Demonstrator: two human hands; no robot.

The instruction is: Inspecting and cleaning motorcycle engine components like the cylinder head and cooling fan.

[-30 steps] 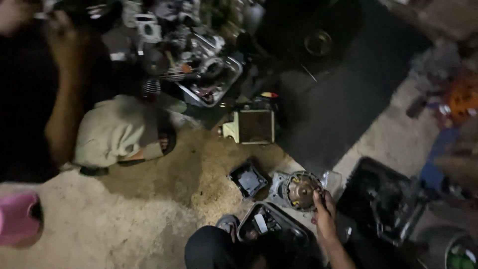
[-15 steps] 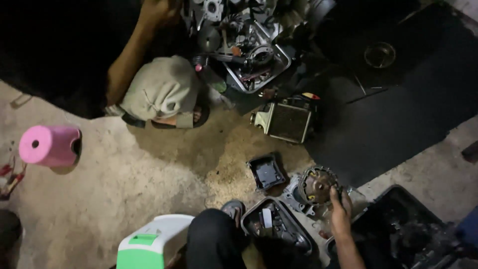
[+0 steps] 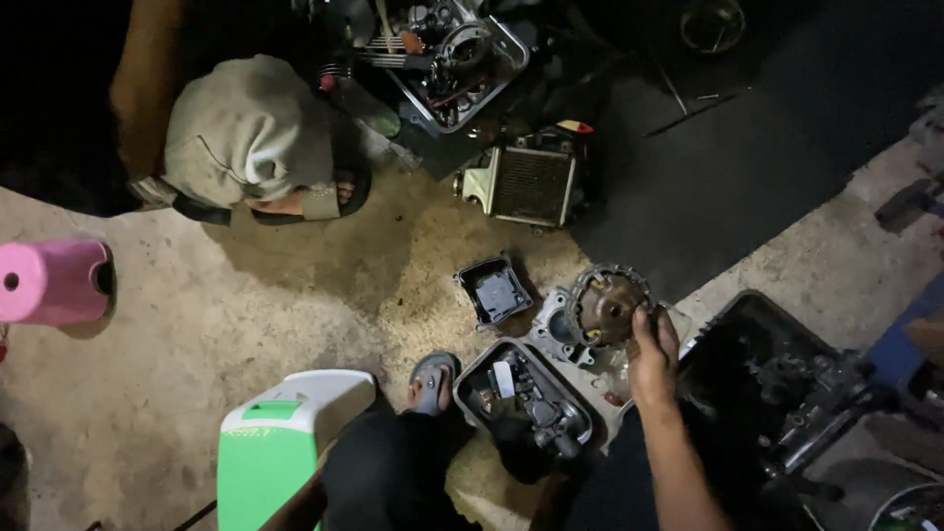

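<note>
Right hand: our right hand (image 3: 651,359) reaches out from the near right, its fingers (image 3: 644,324) curled around the near edge of a round toothed engine part (image 3: 610,303), gripping it.
Left hand: we cannot see it in this view.
Held part: the toothed part lies on the concrete floor (image 3: 246,324), touching a grey metal casting (image 3: 556,332) on its left side.
Change: compared with a second ago, the view has swung so the hand and part sit further right and lower; the hand has stayed on the same part throughout, so we judge the work on it is ongoing rather than finished.
Near the hand: a black tray of small parts (image 3: 526,393) lies just near-left of the hand; a small dark square cover (image 3: 495,291) lies to the left of the casting.
Right side: an oily black tray (image 3: 757,334) holds dark machinery.
Far side: a finned radiator-like block (image 3: 526,182) and an open engine (image 3: 447,49).
Other person: a sandalled foot (image 3: 305,202) under a grey trouser leg, far left.
Near left: a green and white container (image 3: 275,442); a pink roll (image 3: 49,280) at the left edge.
</note>
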